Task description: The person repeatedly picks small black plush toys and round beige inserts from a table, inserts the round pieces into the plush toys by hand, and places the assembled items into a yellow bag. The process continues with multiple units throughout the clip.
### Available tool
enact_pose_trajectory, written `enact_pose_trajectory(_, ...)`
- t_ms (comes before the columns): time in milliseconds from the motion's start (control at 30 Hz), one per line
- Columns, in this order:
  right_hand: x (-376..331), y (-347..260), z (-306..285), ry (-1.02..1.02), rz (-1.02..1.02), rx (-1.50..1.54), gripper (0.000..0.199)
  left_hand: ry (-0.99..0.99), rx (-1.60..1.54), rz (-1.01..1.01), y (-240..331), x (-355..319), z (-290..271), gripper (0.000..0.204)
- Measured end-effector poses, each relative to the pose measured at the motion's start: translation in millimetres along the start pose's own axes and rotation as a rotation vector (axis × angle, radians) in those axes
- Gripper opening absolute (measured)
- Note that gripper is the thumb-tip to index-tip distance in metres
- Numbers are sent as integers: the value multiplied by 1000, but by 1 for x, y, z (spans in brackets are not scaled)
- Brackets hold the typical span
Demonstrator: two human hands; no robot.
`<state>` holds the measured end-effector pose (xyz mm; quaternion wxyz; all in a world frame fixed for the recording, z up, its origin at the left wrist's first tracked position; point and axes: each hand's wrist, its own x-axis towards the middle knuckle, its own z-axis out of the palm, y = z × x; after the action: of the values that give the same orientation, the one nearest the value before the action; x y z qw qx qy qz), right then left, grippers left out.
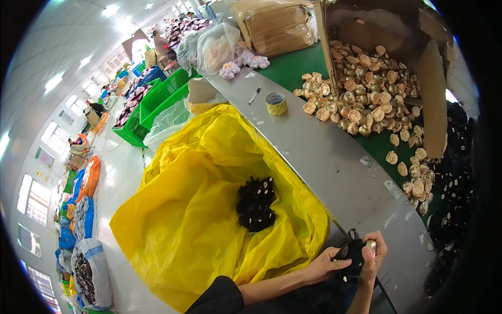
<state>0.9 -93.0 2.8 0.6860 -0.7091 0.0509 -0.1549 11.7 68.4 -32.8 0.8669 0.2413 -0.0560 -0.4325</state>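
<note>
My left hand (323, 266) grips a small black plush piece (354, 256) with a dark loop at its top, over the table's near edge. From the other side, my right hand (375, 256) closes round a shiny gold rounded shell (371, 244), held against the plush. Part of the plush is hidden behind my fingers. A large yellow bag (172, 209) spreads open to the left of my hands, with several black plush pieces (256, 204) with pale spots inside. More gold shells (374, 99) with pale insides spill from a cardboard box.
The grey table (324, 152) carries a tape roll (276, 103), a pen (254, 95) and purple plush flowers (243, 65). Black plush pieces (455, 188) pile at the right. Green crates (167, 97) and filled sacks (91, 272) stand on the floor. People work farther back.
</note>
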Motion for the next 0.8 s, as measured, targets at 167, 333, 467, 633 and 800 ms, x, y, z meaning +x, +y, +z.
enact_pose_trajectory(167,3,1,4,63,-44,-45,47,-144,268,-83,13,2,-2,24)
enact_pose_trajectory(333,2,11,5,111,-124,-96,52,-79,624,-82,44,4,24,22)
enact_pose_trajectory(467,-3,13,6,151,-201,-114,56,141,579,54,34,9,30,29)
enact_pose_trajectory(633,-8,7,1,140,-324,-249,55,285,608,250,31,17,33,29)
enact_pose_trajectory(800,-12,16,-9,231,-301,-273,56,260,565,117,29,21,35,26)
